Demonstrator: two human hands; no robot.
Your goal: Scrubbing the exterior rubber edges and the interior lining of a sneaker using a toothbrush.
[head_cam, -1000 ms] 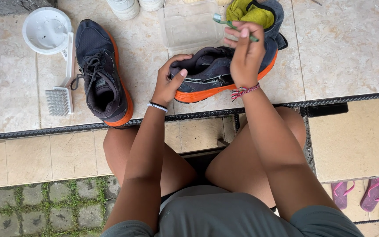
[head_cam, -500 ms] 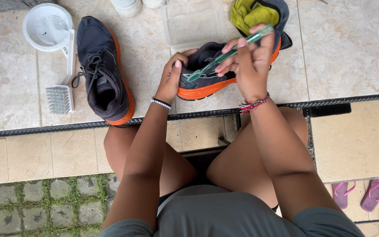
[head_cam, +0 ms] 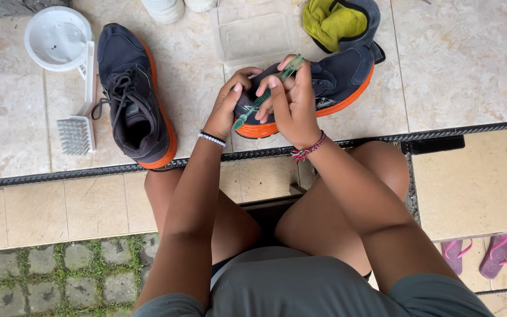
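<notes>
On the tiled floor (head_cam: 465, 64), a dark orange-soled shoe (head_cam: 330, 82) lies at twelve o'clock from the seated person, its toe clasped in the left hand (head_cam: 230, 105) while the right hand (head_cam: 291, 103) closes its grip around a green toothbrush (head_cam: 265, 97) laid against the toe.

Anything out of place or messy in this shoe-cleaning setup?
Nothing spilled or damaged. The left hand steadies a dark orange-soled shoe while the right hand holds a green toothbrush against it. Mild oddity: a yellow cloth is stuffed into that shoe's opening. The other shoe lies apart, laces loose.
</notes>
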